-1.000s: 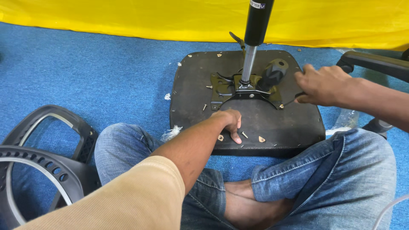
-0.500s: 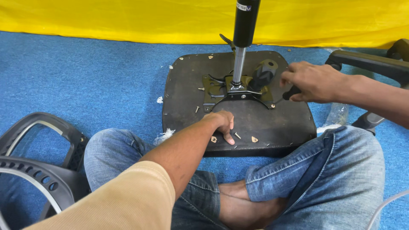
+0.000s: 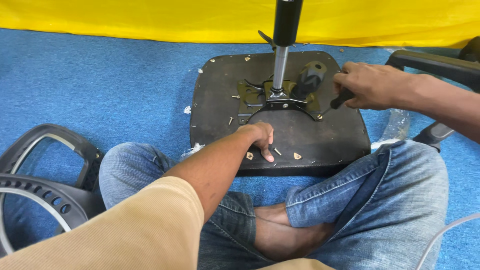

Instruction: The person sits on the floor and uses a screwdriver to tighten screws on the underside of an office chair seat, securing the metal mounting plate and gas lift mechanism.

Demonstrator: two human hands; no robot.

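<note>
An upturned dark chair seat board [image 3: 220, 100] lies on the blue carpet in front of my crossed legs. A metal mounting plate [image 3: 250, 97] with a gas-lift cylinder [image 3: 286, 25] standing upright sits at its middle. My right hand [image 3: 370, 85] grips a black-handled screwdriver [image 3: 340, 99], its tip at a screw on the plate's right corner. My left hand [image 3: 260, 137] rests on the board's near part, its fingers curled and the forefinger pressing down beside a loose screw [image 3: 277, 151]. Several more loose screws lie on the board.
A black plastic chair back frame [image 3: 45, 185] lies at the left beside my knee. A black armrest [image 3: 435, 62] and a clear plastic bag [image 3: 397, 125] are at the right. A yellow sheet [image 3: 150, 20] runs along the back.
The view has shifted slightly. My right hand with the screwdriver stays at the plate's right corner; my left hand stays pressed on the board.
</note>
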